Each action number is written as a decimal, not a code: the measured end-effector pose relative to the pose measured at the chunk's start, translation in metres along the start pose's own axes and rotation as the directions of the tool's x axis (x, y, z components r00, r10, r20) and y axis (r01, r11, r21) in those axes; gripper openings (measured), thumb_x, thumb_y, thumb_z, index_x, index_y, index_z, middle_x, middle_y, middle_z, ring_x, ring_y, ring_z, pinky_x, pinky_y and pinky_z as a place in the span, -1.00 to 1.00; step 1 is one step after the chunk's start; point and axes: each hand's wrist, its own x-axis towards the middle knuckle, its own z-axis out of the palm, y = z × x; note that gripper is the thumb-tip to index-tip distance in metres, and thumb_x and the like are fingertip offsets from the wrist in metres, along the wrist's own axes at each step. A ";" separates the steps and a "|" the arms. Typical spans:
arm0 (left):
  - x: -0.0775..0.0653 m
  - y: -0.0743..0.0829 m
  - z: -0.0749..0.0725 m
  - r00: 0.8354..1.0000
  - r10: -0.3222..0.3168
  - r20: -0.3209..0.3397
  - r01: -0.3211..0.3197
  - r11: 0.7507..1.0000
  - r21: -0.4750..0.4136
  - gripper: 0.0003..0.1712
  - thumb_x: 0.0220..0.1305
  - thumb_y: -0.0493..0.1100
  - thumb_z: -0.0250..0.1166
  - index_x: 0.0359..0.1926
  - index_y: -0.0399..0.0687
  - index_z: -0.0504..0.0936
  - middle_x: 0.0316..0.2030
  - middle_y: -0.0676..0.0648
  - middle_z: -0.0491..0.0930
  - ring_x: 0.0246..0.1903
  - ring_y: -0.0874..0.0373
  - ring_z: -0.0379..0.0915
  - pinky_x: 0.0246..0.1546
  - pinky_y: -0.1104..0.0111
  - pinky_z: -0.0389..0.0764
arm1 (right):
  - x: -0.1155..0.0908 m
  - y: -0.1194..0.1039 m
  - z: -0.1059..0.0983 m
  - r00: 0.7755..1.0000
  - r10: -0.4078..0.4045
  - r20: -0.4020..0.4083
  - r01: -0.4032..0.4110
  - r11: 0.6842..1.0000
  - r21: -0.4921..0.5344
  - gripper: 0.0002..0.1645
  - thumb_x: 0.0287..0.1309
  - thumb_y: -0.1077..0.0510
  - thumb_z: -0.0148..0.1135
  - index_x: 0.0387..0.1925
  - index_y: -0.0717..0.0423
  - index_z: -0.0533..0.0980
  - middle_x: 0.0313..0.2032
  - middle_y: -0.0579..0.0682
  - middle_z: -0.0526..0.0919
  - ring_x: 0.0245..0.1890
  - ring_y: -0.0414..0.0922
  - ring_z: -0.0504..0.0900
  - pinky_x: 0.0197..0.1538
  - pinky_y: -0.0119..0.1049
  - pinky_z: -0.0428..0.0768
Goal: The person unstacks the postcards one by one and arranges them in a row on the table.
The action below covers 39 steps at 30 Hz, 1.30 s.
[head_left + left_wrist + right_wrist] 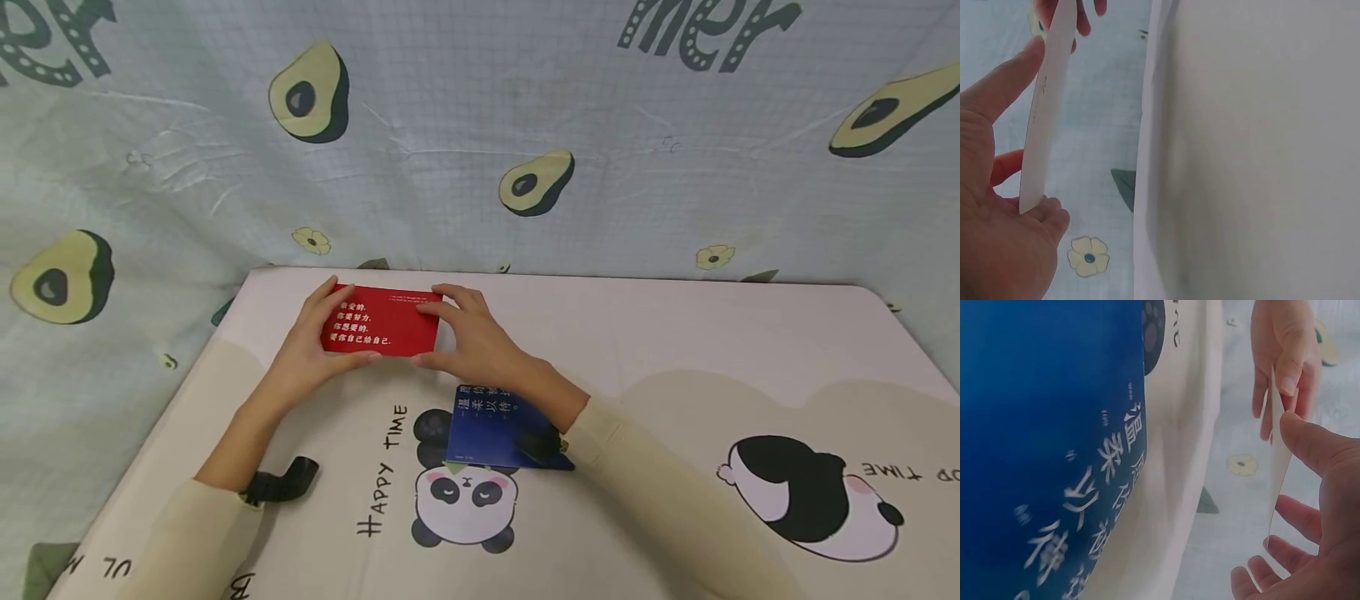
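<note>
A red card [408,329] with white Chinese characters is held up near the table's far edge. My left hand [306,335] grips its left end, thumb along the bottom edge and fingers at the top. At the other end my right hand [480,340] pinches it between thumb and fingers. The left wrist view shows the card's pale back [1047,119] with small dark print. Seen from the right wrist, the card [1279,456] is nearly edge-on between both hands. Below my right wrist is a blue card [483,437] with white characters, its right part hidden by the forearm.
The table cover [637,333] carries a printed panda [467,500] and a black-and-white animal [817,500]. Behind the table hangs a pale curtain [420,100] with avocado prints. A black wrist camera [288,482] sits on the left wrist.
</note>
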 end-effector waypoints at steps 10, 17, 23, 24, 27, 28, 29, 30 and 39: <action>0.016 -0.019 -0.011 0.998 -0.062 0.016 0.061 0.998 0.019 0.05 0.04 -0.09 0.47 0.47 -0.03 0.07 0.47 -0.19 -0.21 0.39 -0.20 -0.19 0.10 -0.19 0.36 | 0.029 -0.002 0.010 0.998 0.058 0.034 -0.058 0.998 0.005 -0.13 0.00 -0.15 0.39 0.34 -0.03 0.33 0.40 0.01 0.13 0.38 -0.03 0.02 0.28 -0.10 0.33; 0.024 -0.034 -0.013 0.995 -0.092 0.028 0.092 0.996 -0.009 0.12 0.04 -0.07 0.48 0.49 -0.05 -0.02 0.47 -0.19 -0.15 0.37 -0.20 -0.13 0.18 -0.18 0.26 | 0.044 -0.001 0.017 0.995 0.091 0.045 -0.090 0.996 -0.010 -0.12 -0.01 -0.14 0.39 0.35 -0.02 0.33 0.38 0.03 0.18 0.38 -0.01 0.03 0.31 -0.07 0.27; 0.031 -0.044 -0.014 0.993 -0.111 0.049 0.111 0.994 -0.009 0.17 0.01 -0.04 0.50 0.50 -0.06 -0.04 0.47 -0.20 -0.13 0.37 -0.20 -0.13 0.23 -0.20 0.14 | 0.053 0.000 0.025 0.987 0.146 0.067 -0.142 0.988 -0.056 -0.09 -0.02 -0.18 0.38 0.37 -0.04 0.30 0.38 0.01 0.18 0.37 0.00 0.02 0.32 -0.05 0.24; 0.032 -0.045 -0.015 0.991 -0.119 0.057 0.119 0.993 -0.005 0.17 0.01 -0.03 0.50 0.50 -0.06 -0.05 0.46 -0.20 -0.13 0.37 -0.20 -0.13 0.24 -0.19 0.13 | 0.054 0.000 0.027 0.986 0.154 0.070 -0.149 0.987 -0.063 -0.09 -0.01 -0.19 0.38 0.37 -0.04 0.30 0.38 0.01 0.19 0.37 0.00 0.02 0.32 -0.05 0.24; 0.036 -0.048 -0.015 0.985 -0.153 0.085 0.153 0.988 0.002 0.20 0.00 -0.03 0.51 0.50 -0.07 -0.08 0.45 -0.24 -0.09 0.36 -0.21 -0.10 0.25 -0.18 0.11 | 0.057 0.002 0.030 0.981 0.174 0.089 -0.167 0.983 -0.073 -0.10 0.00 -0.19 0.36 0.37 -0.04 0.30 0.37 0.01 0.20 0.36 0.01 0.03 0.31 -0.04 0.24; 0.038 -0.049 -0.015 0.981 -0.166 0.096 0.166 0.986 0.005 0.21 0.00 -0.04 0.51 0.50 -0.07 -0.10 0.45 -0.25 -0.08 0.35 -0.22 -0.09 0.26 -0.18 0.11 | 0.058 0.003 0.032 0.979 0.179 0.095 -0.172 0.982 -0.072 -0.10 0.01 -0.19 0.35 0.37 -0.03 0.30 0.37 0.01 0.20 0.36 0.02 0.03 0.31 -0.03 0.24; 0.039 -0.050 -0.015 0.978 -0.178 0.105 0.178 0.984 0.009 0.22 0.01 -0.03 0.50 0.51 -0.07 -0.11 0.44 -0.26 -0.07 0.35 -0.23 -0.09 0.26 -0.18 0.11 | 0.059 0.004 0.033 0.978 0.184 0.100 -0.177 0.982 -0.073 -0.10 0.02 -0.19 0.34 0.37 -0.03 0.30 0.37 0.01 0.20 0.36 0.02 0.03 0.31 -0.03 0.23; 0.040 -0.051 -0.015 0.975 -0.191 0.110 0.190 0.982 0.014 0.22 0.00 -0.03 0.51 0.51 -0.06 -0.11 0.44 -0.26 -0.06 0.35 -0.23 -0.08 0.26 -0.18 0.10 | 0.060 0.005 0.034 0.977 0.188 0.104 -0.181 0.981 -0.076 -0.11 0.02 -0.20 0.34 0.37 -0.03 0.29 0.37 0.01 0.20 0.36 0.02 0.03 0.31 -0.02 0.23; 0.047 -0.060 -0.013 0.972 -0.195 0.133 0.195 0.981 0.018 0.23 -0.01 0.01 0.51 0.50 -0.09 -0.09 0.45 -0.25 -0.08 0.37 -0.22 -0.11 0.30 -0.15 0.01 | 0.066 0.012 0.043 0.969 0.219 0.113 -0.209 0.973 -0.095 -0.09 -0.01 -0.21 0.34 0.37 -0.04 0.30 0.38 -0.01 0.21 0.36 0.04 0.04 0.32 -0.04 0.21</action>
